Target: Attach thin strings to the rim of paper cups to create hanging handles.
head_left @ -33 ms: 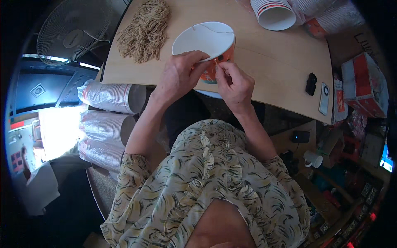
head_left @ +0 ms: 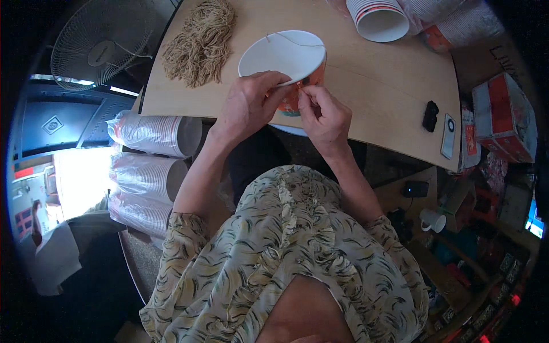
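A paper bucket (head_left: pixel 280 54), white inside with an orange printed outside, is tilted toward me at the table's near edge. My left hand (head_left: pixel 249 103) is closed on its near rim, thumb and fingers gripping the wall. Across the far side of the opening runs a thin tan cord (head_left: pixel 294 42), fixed near the rim. Against the outer wall just below the near rim, my right hand (head_left: pixel 325 117) pinches what looks like the end of the cord; its fingertips hide most of it. A loose bundle of tan cords (head_left: pixel 200 43) lies to the left on the table.
Nested paper buckets (head_left: pixel 383 23) lie at the table's far right. A black object (head_left: pixel 430 116) and a white remote-like device (head_left: pixel 448 137) rest near the right edge. Wrapped bucket stacks (head_left: pixel 154 134) lie left of the table, below a fan (head_left: pixel 102 52). A mug (head_left: pixel 433 220) stands lower right.
My hands and the bucket are practically unchanged. A shape in the bright opening at the far left has shifted slightly.
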`<state>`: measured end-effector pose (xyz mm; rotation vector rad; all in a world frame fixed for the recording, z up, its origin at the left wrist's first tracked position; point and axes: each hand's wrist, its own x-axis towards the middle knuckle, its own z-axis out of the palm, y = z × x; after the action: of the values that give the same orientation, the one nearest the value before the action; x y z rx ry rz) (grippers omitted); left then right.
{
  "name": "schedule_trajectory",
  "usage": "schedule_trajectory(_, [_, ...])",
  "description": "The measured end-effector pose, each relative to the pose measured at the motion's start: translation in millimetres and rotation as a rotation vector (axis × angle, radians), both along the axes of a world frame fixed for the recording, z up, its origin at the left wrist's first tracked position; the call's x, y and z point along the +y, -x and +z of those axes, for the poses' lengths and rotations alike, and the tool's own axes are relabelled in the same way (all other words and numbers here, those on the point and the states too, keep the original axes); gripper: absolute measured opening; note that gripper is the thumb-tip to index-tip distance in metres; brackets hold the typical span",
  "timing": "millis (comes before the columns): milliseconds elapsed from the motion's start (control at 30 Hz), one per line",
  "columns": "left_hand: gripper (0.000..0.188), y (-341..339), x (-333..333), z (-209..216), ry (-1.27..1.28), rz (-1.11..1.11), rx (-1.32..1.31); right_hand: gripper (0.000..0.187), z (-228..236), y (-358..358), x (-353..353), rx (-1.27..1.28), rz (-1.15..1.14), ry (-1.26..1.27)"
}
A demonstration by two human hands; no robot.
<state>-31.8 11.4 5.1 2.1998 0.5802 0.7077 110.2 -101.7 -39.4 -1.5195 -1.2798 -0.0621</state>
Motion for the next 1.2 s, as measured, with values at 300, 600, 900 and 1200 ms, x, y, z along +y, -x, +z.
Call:
schedule_trajectory(300, [0.018,-1.4,-17.2,-5.1,0.043,-0.076,-0.011,0.010,-12.3,1.8,-15.5,0.121,-0.006,0.076])
schedule_trajectory(600, [0.018,2.1,-21.2,-15.1,0.173,-0.105,0.095,0.028,11.0,-16.4,-46.0,0.065,-0.005,0.361])
schedule_trajectory(900, [0.014,7.7,-12.8,-18.4,0.189,-0.136,0.148,0.027,1.1,-36.7,-40.1,-0.083,0.121,0.404])
schedule_trajectory(1200, [0.014,8.5,-4.4,-15.3,0.234,-0.084,0.025,0.031,12.0,-25.9,-47.2,-0.156,0.151,0.426])
